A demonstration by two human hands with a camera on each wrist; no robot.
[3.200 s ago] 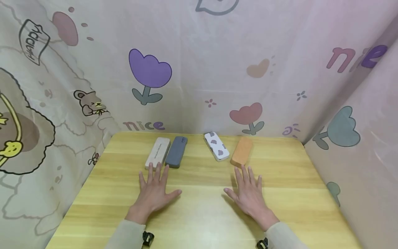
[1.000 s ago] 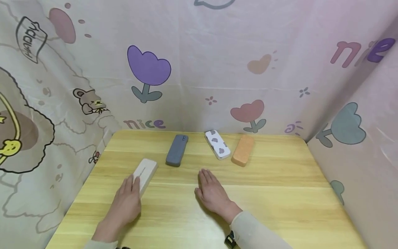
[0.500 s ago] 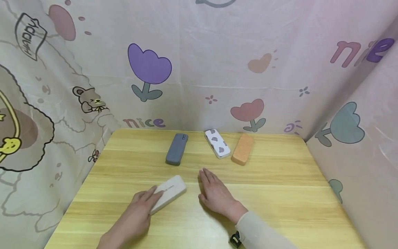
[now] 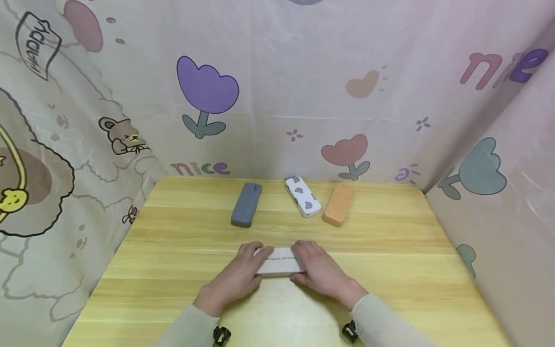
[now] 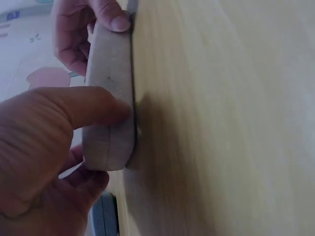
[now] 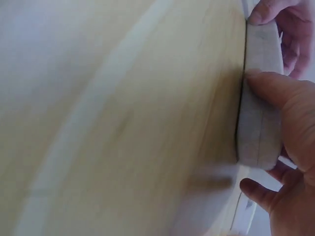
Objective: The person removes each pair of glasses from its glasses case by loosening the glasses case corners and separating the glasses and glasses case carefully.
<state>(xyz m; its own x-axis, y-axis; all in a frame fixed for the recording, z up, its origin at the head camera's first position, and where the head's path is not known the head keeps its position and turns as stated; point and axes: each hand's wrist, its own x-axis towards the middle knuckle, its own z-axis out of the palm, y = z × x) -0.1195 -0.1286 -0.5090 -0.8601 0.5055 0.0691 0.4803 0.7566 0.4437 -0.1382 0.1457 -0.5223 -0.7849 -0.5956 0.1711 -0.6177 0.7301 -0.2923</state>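
A cream glasses case point(image 4: 279, 264) with small printed lettering lies sideways at the middle of the table. My left hand point(image 4: 236, 275) grips its left end, and my right hand point(image 4: 324, 273) holds the right end. In the left wrist view the left thumb presses the near long side of the case point(image 5: 109, 64), fingers round the far side. The right wrist view has the right thumb on that same side of the case point(image 6: 259, 123), low over the wood. Both hands' far fingers are partly hidden behind it.
Behind the hands lie a blue-grey case point(image 4: 246, 205), a white case with a purple print point(image 4: 303, 196) and an orange case point(image 4: 338, 205). A printed curtain point(image 4: 269, 86) rises along the back and sides of the wooden table point(image 4: 390, 289).
The left hand has taken the cream case from beside the blue-grey one, brought it nearer and turned it sideways at the middle. The right hand has come to grip its right end.
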